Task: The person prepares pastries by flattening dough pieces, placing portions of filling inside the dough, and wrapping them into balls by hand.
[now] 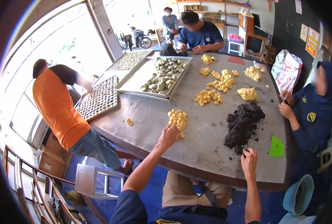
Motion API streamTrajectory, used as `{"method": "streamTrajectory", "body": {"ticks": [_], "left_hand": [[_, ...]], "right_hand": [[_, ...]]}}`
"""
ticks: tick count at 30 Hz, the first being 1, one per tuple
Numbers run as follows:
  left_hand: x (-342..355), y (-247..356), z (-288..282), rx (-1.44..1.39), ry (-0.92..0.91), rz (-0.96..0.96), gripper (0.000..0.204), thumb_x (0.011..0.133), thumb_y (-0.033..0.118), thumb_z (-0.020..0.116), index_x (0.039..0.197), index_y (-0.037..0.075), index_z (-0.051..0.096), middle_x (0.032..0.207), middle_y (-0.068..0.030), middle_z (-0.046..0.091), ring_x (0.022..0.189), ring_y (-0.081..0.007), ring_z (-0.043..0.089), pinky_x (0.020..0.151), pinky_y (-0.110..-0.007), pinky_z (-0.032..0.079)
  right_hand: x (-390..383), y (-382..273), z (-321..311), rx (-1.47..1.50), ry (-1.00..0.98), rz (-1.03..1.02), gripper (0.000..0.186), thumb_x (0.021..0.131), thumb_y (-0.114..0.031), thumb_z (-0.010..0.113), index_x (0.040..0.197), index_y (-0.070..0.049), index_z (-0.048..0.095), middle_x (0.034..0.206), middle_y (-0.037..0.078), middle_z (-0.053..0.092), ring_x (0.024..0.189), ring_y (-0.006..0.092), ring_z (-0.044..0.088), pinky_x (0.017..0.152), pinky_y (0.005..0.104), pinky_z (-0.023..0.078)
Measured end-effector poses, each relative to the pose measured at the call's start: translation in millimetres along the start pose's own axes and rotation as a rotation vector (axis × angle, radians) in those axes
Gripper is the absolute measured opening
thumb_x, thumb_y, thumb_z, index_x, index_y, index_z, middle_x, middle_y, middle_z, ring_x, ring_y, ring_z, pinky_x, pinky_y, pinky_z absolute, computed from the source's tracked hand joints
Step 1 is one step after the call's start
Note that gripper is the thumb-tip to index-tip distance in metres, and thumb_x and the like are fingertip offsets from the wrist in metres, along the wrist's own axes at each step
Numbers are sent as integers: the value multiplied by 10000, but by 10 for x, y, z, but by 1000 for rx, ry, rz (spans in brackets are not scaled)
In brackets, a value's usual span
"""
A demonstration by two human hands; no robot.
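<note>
My left hand (168, 136) reaches to the near end of a heap of small yellow dough balls (177, 118). Its fingers are closed at a dough ball there, partly hidden by the hand itself. My right hand (249, 161) is at the near end of a dark, crumbly mound of paste (243, 122), its fingers pinched together on a bit of it. Farther back on the metal-topped table (151, 128) lie more clusters of yellow dough balls (208, 97) and a larger smooth lump of yellow dough (247, 94).
A green scraper (276, 146) lies right of the paste. Trays of greenish balls (160, 76) and small rounds (100, 98) fill the far left. Co-workers stand at left (63, 108), far side (201, 35) and right (315, 106). A stool (87, 181) and blue tub (300, 196) flank the table.
</note>
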State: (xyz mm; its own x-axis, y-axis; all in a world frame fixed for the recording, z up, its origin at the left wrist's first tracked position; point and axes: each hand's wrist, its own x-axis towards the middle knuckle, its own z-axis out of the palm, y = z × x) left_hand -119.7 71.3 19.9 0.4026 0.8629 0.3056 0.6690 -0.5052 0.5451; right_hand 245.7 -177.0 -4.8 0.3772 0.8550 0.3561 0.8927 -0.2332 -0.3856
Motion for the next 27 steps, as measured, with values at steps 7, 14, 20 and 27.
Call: {"method": "streamTrajectory", "body": {"ticks": [7, 14, 20, 27], "left_hand": [[-250, 266, -67, 184, -249, -200, 228, 878, 83, 596, 1064, -25, 671, 1017, -220, 692, 967, -438, 664, 894, -499, 525], [-761, 622, 400, -123, -63, 288, 228, 938, 162, 614, 1114, 22, 645, 882, -134, 702, 1077, -364, 656, 933, -467, 524], [-377, 1039, 479, 380, -141, 373, 213, 963, 241, 622, 1049, 50, 655, 859, -74, 639, 1010, -293, 607, 879, -408, 478], [-65, 922, 1041, 250, 67, 502, 297, 905, 289, 623, 1008, 13, 588, 1065, -175, 516, 1063, -321, 486, 911, -478, 364]], "right_hand": [[-82, 37, -142, -77, -27, 53, 471, 835, 38, 691, 1301, 69, 624, 1350, 297, 489, 1192, 426, 524, 1032, 472, 453], [-263, -128, -88, -131, -32, -5, 443, 905, 49, 590, 1348, 35, 600, 1300, 219, 574, 1142, 406, 530, 1043, 461, 446], [-62, 2, 89, 2, 78, 31, 311, 841, 58, 662, 1145, 35, 723, 1159, 185, 602, 1062, 380, 566, 941, 449, 486], [54, -127, -359, -105, -128, 123, 437, 784, 56, 727, 1218, 42, 676, 1155, 283, 586, 1133, 447, 562, 982, 468, 472]]}}
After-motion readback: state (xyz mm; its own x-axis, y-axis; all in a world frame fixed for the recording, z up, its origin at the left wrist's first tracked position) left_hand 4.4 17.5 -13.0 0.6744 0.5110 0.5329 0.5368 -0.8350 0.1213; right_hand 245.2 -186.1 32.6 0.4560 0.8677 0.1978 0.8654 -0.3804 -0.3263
